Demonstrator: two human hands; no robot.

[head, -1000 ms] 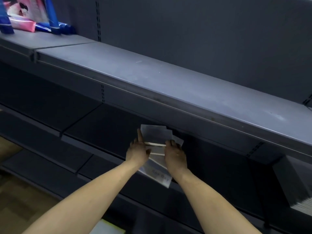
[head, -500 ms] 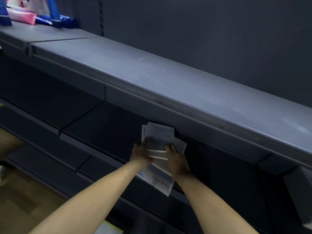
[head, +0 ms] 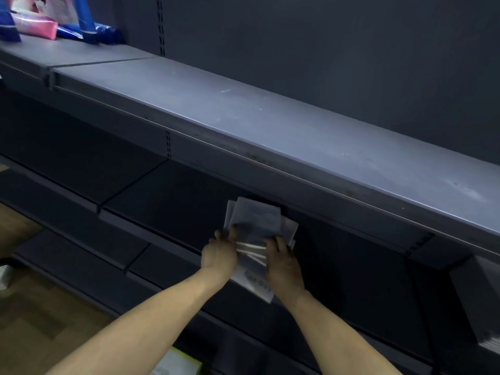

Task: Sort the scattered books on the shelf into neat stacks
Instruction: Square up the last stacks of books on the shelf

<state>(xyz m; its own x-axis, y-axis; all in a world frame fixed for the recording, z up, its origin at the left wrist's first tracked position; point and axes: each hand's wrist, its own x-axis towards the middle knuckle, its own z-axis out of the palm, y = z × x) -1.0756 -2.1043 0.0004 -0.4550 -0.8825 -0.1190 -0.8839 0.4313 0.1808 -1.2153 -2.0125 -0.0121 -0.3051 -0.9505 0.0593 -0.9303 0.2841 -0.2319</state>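
Several thin pale-grey books (head: pixel 257 220) lie fanned in a loose pile on the dark middle shelf (head: pixel 167 201), under the overhanging grey upper shelf. My left hand (head: pixel 220 251) grips the pile's left side, fingers curled over the top book. On the right side my right hand (head: pixel 281 262) clasps the same pile, fingers on the white page edges. The lowest book (head: pixel 257 284), with blurred lettering on its cover, sticks out over the shelf's front edge between my wrists.
A grey upper shelf (head: pixel 243 123) runs diagonally across, with pink and blue packages (head: pixel 51 23) at its far left. Another dark stack of books (head: pixel 479 307) stands at the right edge. Lower shelves and wooden floor (head: pixel 35 328) lie to the left. A green-white item (head: pixel 178 362) sits below.
Both hands have closed in on the pile and the top books have slid closer together. The view has shifted slightly.
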